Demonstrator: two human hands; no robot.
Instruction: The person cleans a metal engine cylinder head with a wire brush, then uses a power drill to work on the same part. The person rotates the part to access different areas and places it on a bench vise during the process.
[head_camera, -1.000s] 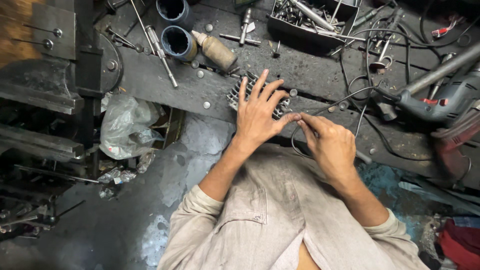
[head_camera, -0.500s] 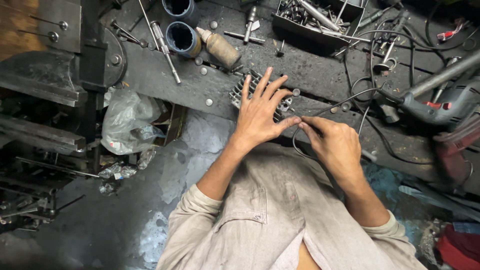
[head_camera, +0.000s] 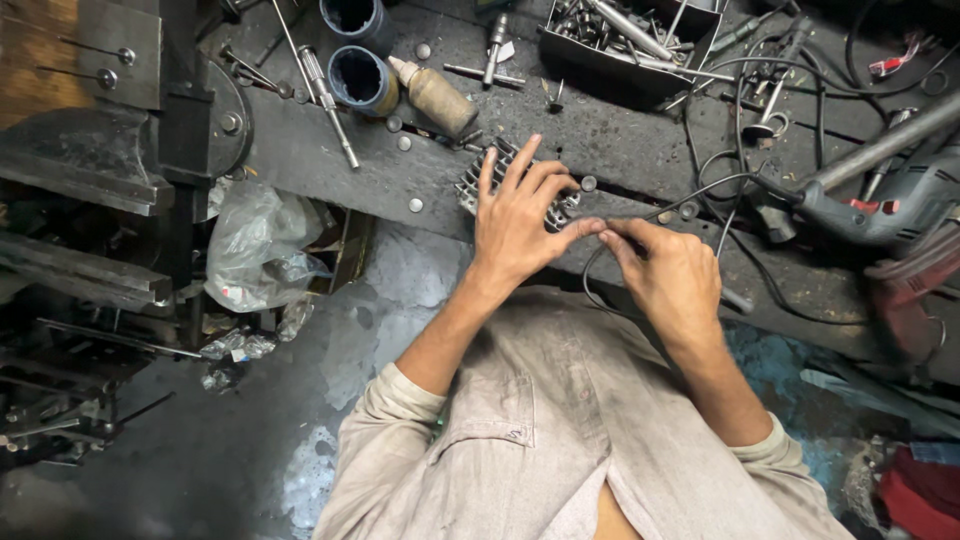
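Observation:
My left hand (head_camera: 520, 220) lies over a finned grey metal part (head_camera: 478, 180) on the dark workbench (head_camera: 330, 160). Its outer fingers are spread, while thumb and forefinger pinch a thin dark wire (head_camera: 588, 275). My right hand (head_camera: 670, 275) meets it fingertip to fingertip and is closed on the same wire. The wire loops down toward my shirt and runs off to the right across the bench. The pinch point itself is small and partly hidden by the fingers.
Behind my hands are two dark cups (head_camera: 362, 80), a brown squeeze bottle (head_camera: 436, 96) and a black tray of metal parts (head_camera: 630, 40). A power drill (head_camera: 880, 205) with tangled cables lies at the right. A vise (head_camera: 110, 140) and a plastic bag (head_camera: 258, 250) are at the left.
Both hands stay joined at the wire over the finned part; only the fingers shift slightly and the view has drifted a little.

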